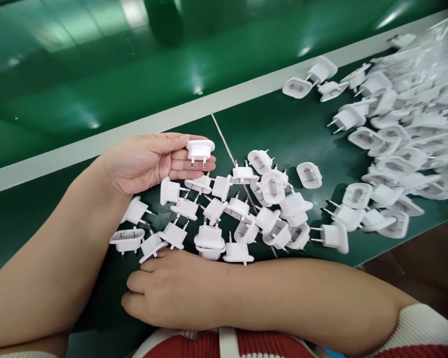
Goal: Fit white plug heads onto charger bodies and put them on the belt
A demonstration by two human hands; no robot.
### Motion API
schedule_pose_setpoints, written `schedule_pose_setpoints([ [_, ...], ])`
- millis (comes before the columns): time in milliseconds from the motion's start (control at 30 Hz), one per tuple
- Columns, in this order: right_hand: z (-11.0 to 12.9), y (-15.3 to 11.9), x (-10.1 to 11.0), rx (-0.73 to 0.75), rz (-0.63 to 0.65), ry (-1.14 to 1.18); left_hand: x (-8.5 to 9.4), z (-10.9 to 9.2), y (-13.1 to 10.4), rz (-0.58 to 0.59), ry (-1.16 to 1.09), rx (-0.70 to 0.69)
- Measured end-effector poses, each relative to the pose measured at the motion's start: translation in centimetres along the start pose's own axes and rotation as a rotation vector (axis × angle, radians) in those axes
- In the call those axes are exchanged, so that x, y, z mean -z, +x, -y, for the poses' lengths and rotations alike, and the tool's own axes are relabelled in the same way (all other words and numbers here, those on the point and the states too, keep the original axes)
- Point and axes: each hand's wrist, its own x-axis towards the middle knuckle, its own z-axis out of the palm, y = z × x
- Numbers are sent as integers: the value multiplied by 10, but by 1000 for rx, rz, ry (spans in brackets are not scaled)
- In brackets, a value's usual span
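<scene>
White two-pin plug adapter (200, 150), one, held in the left hand (138, 161) above the green worktop (276, 124).
Flange uppermost, pins down, beyond the far left of the loose adapters (274, 187); likely light, rigid plastic, smooth enough to slip, the slim metal pins probably the part most easily bent; best taken by the flange rim or block body, clear of the pins. Left hand: palm turned toward the wearer, thumb pinching the adapter at the flange's left end against the fingers, which extend nearly straight behind it. Right hand: back upward, fingers curled, at the worktop's near side just beside the nearest loose adapters; fingertips hidden, so whether it grasps anything cannot be told.
</scene>
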Motion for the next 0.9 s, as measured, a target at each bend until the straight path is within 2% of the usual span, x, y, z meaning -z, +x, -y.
schedule_pose_setpoints([
  [167, 0, -1, -4, 15, -41, -12, -7, 1, -3, -20, -72, 35],
  [233, -1, -2, -5, 15, -56, -12, -9, 1, -5, -37, -54, -15],
  [300, 0, -2, -5, 10, -56, -11, -11, 0, -8, -71, 16, -127],
  [367, 0, -2, -3, 3, -34, -2, -10, -2, -12, -61, 184, -260],
  [500, 0, 0, 3, 5, 25, 13, -11, -3, -18, 112, 714, -386],
  [600, -1, 1, 6, 10, 53, 7, -16, -1, -19, 135, 905, -378],
  [700, -3, 1, 7, 12, 58, 1, -19, -2, -24, 141, 948, -331],
  [800, -5, 0, 7, 34, 19, -11, -23, -5, -34, 208, 1003, -285],
  [900, -8, -1, 7, 75, 12, -32, -36, -4, -43, 146, 1141, -284],
])
